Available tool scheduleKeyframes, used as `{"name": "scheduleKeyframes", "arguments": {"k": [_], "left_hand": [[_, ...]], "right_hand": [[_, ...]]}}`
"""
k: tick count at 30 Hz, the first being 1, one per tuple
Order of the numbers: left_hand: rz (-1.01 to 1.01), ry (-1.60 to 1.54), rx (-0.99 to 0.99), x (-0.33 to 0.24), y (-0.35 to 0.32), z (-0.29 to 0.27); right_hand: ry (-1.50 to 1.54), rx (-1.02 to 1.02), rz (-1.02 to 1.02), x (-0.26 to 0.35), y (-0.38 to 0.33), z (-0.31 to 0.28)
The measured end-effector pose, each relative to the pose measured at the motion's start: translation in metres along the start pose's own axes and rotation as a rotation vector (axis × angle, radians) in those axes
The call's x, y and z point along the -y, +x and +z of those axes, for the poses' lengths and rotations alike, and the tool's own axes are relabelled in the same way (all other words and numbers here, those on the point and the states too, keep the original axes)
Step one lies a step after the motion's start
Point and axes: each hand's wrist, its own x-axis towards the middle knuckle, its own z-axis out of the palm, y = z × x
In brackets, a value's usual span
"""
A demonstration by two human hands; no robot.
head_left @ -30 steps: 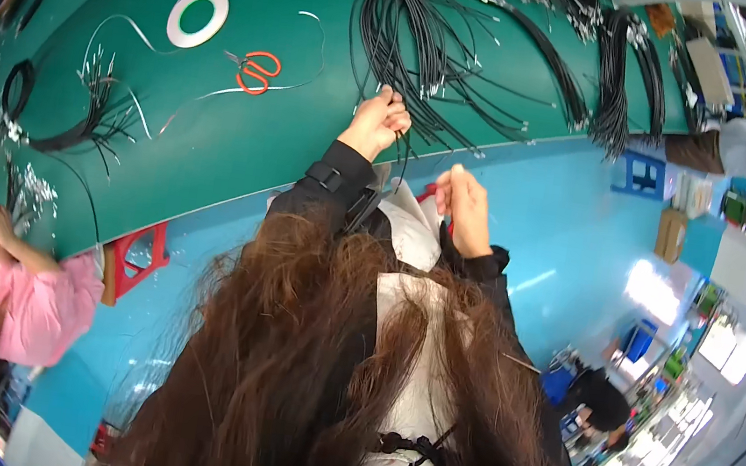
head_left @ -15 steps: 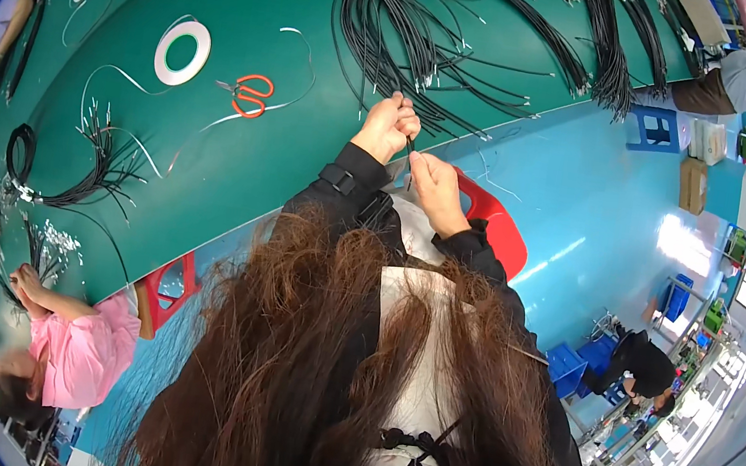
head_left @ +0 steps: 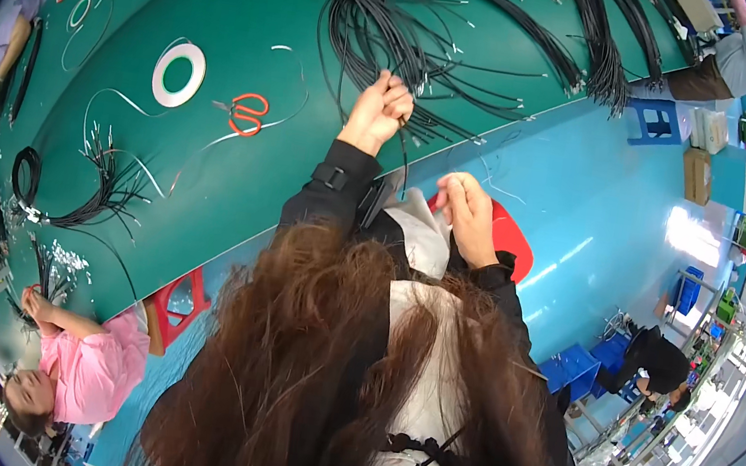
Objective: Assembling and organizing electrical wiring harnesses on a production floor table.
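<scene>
My left hand [head_left: 378, 111] is raised over the near edge of the green table [head_left: 238, 187], shut on a thin black cable [head_left: 403, 166] that hangs down from it toward my chest. Just beyond that hand, a large bundle of black cables [head_left: 389, 37] fans across the table. My right hand [head_left: 465, 212] is lower and closer to my body, above a red stool [head_left: 508, 241]. Its fingers are curled, and whether they pinch anything is hidden. Long brown hair covers the lower middle of the view.
Orange scissors [head_left: 246, 113] and a white tape roll [head_left: 178, 73] lie on the table left of my hands. A smaller cable bundle [head_left: 67, 193] lies further left. A person in pink [head_left: 87, 365] sits at lower left beside another red stool [head_left: 180, 302]. A blue stool [head_left: 652, 119] stands on the blue floor.
My hands, together on the cable half a second ago, have separated. The right hand drew back toward my body while the left stayed up at the table edge. The view shifted.
</scene>
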Motion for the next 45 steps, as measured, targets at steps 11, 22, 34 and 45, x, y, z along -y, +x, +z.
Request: {"name": "scheduleKeyframes", "arguments": {"k": [11, 22, 34, 45], "left_hand": [[-0.024, 0.038, 0.077, 0.012, -0.017, 0.000], [0.005, 0.166, -0.199, 0.020, -0.013, -0.010], [0.239, 0.141, 0.008, -0.036, 0.008, 0.002], [0.149, 0.520, -0.309, -0.018, -0.023, -0.018]], "right_hand": [[0.604, 0.341, 0.377, -0.012, 0.022, 0.035], [0.313, 0.104, 0.184, -0.019, 0.023, 0.063], [0.099, -0.097, 0.024, -0.019, -0.004, 0.018], [0.242, 0.307, 0.572, -0.117, 0.040, 0.031]]}}
